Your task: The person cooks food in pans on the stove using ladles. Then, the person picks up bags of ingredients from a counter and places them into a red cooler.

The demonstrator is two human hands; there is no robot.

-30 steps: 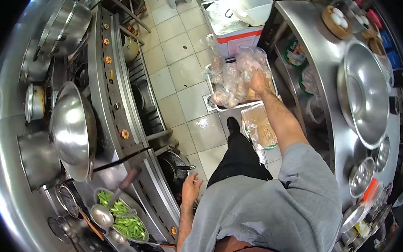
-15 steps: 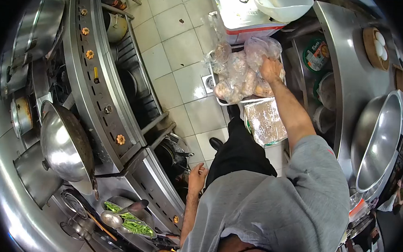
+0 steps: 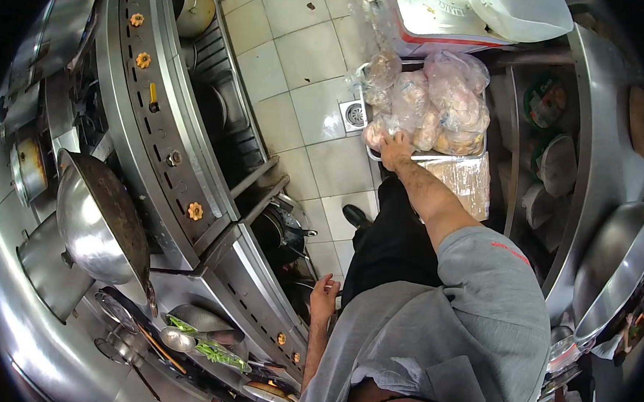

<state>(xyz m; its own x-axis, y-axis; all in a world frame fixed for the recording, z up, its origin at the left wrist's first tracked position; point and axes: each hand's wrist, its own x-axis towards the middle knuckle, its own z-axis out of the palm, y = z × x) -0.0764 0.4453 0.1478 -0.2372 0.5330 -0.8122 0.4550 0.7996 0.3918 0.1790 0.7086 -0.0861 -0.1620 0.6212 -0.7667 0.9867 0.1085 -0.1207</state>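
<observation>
My right hand reaches to the near left corner of a metal tray. Its fingers are spread and touch a clear plastic bag of pale pink food that looks like raw meat. Several similar bags crowd the tray, among them a large bulging bag at the back right and a knotted bag at the back left. A wrapped package lies at the tray's near side. My left hand hangs beside the stove front, fingers loosely apart, with nothing visible in it.
On the left runs a stove with a large wok and a dish of green vegetables. A cooler box stands behind the tray. Steel shelving lines the right, with a large metal bowl.
My right hand has moved from the large bag at the tray's right to the smaller bag at its near left corner. My left hand stays low by the stove. The view has shifted.
</observation>
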